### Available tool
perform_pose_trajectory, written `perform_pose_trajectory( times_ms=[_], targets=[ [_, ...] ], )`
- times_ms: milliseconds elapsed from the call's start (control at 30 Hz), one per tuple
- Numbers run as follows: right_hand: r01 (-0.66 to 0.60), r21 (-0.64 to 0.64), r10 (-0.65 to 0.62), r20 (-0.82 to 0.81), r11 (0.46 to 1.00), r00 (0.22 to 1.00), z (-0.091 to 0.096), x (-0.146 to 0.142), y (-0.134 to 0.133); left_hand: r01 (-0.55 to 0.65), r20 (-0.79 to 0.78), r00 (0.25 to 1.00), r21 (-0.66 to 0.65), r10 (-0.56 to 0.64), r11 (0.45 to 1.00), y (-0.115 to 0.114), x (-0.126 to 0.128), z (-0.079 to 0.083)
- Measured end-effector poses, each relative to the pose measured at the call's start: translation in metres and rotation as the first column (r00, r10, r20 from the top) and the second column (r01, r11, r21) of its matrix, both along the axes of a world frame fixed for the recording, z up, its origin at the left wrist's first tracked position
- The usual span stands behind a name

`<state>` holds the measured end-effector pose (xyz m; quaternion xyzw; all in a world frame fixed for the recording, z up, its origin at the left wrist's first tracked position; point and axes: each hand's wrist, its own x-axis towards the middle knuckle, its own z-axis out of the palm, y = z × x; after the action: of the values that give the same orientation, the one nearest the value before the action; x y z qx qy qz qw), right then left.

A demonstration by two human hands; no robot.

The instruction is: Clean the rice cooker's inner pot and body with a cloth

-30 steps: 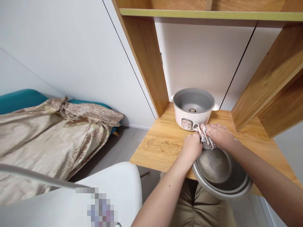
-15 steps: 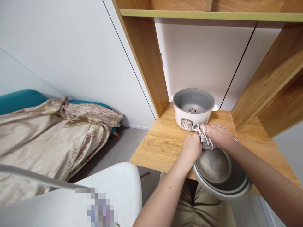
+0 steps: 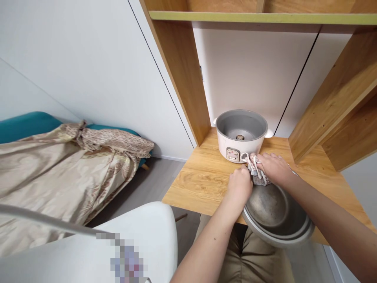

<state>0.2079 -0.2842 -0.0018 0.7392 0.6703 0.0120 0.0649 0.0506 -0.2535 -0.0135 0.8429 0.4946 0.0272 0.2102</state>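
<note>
A grey metal inner pot [image 3: 297,214] is tilted over the table's front edge above my lap, with its hollow side towards me. My left hand [image 3: 240,182] is closed at its upper left rim, beside a patterned cloth [image 3: 259,179] with pale ties. My right hand [image 3: 273,167] is wrapped around the cloth and presses it at the pot's far rim. Part of that rim is hidden by the cloth and hands. Just beyond stands a white rice cooker body [image 3: 243,147], lidless, with a round metal button at the centre of its grey inside.
The wooden table [image 3: 197,181] has upright boards [image 3: 182,78] and a green-edged shelf [image 3: 259,17] above. A white chair [image 3: 147,232] stands at the left, with a grey bar and a blurred patch over it. Beyond, a beige cover [image 3: 59,169] lies over teal furniture [image 3: 38,120].
Both hands and the pot stay almost in place. The whole view has shifted very slightly.
</note>
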Motion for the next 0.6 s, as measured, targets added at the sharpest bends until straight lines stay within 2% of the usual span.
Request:
perform_pose_trajectory(
  times_ms=[200, 600],
  targets=[
    [-0.022, 0.007, 0.022, 0.008, 1.000, 1.000, -0.003, 0.001, -0.001, 0.044, 0.049, 0.998, 0.028, -0.046, 0.999, 0.002, 0.000, 0.000],
    [-0.130, 0.029, 0.127, 0.081, 0.991, 0.989, -0.010, 0.001, 0.001, 0.094, 0.160, 0.983, -0.046, -0.086, 0.994, 0.015, -0.001, -0.003]
  ],
)
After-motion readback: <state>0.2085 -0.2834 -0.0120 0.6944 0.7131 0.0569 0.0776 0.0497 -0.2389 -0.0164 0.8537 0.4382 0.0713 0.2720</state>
